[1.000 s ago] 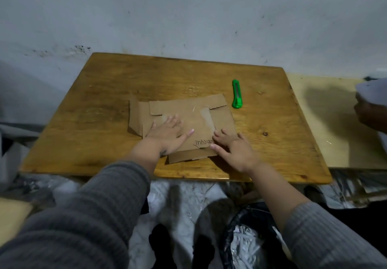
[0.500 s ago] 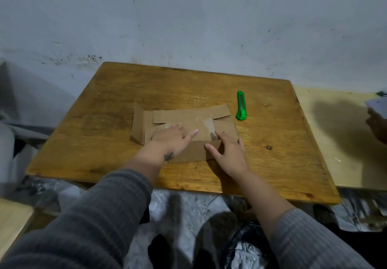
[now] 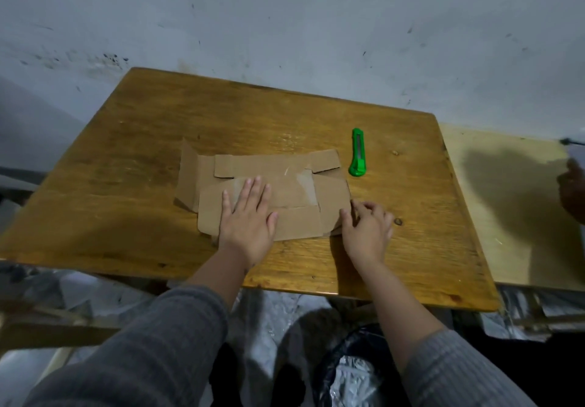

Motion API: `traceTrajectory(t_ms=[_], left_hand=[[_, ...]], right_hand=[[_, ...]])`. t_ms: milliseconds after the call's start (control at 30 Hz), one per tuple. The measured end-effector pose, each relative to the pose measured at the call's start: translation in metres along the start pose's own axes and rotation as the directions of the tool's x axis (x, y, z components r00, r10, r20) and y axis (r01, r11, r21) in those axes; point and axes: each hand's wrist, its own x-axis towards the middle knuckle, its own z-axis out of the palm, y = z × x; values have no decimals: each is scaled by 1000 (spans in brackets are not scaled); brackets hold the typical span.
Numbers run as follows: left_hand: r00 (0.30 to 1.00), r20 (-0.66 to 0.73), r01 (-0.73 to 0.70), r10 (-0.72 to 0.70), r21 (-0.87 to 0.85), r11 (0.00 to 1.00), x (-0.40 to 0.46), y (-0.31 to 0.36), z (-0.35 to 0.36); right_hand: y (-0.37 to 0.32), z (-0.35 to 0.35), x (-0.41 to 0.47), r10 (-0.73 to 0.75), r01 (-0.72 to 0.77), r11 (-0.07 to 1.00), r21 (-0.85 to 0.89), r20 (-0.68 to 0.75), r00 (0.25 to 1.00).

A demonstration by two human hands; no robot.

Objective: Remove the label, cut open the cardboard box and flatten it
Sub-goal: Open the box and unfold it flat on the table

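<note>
the left hand lies flat, palm down, fingers spread and pointing away from the person, pressing on the near-middle part of the cardboard box. it holds nothing; it only weighs the sheet down. the box is cut open and spread out nearly flat on the wooden table, under and just beyond that hand. 1 flap at its far-left end, out past the left hand, stands tilted up off the wood, and a smaller flap beyond the right hand's fingertips lies folded over the sheet.

the right hand sits just beside the box's right edge, fingers curled, with the fingertips touching the cardboard's corner there. whether they pinch the edge or only rest on it cannot be told.

a green utility knife lies on the table beyond the right hand, just past the box's far-right flap and apart from it. both forearms wear grey ribbed sleeves.
</note>
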Motion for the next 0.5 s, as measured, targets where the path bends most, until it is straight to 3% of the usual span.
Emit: traceTrajectory(t_ms=[167, 300, 367, 500], left_hand=[[1000, -28, -1, 1, -13, 1000, 0, 0, 3], [999, -38, -1, 0, -20, 1000, 0, 0, 3], [999, -35, -1, 0, -19, 1000, 0, 0, 3], [999, -36, -3, 2, -15, 1000, 0, 0, 2]], right_hand=[[-12, -6, 6, 111, -145, 919, 367, 111, 988], [-14, -11, 4, 211, -309, 721, 620, 228, 950], [-15, -12, -2, 191, -335, 631, 699, 278, 941], [-24, -13, -13, 88, -281, 564, 776, 282, 955]])
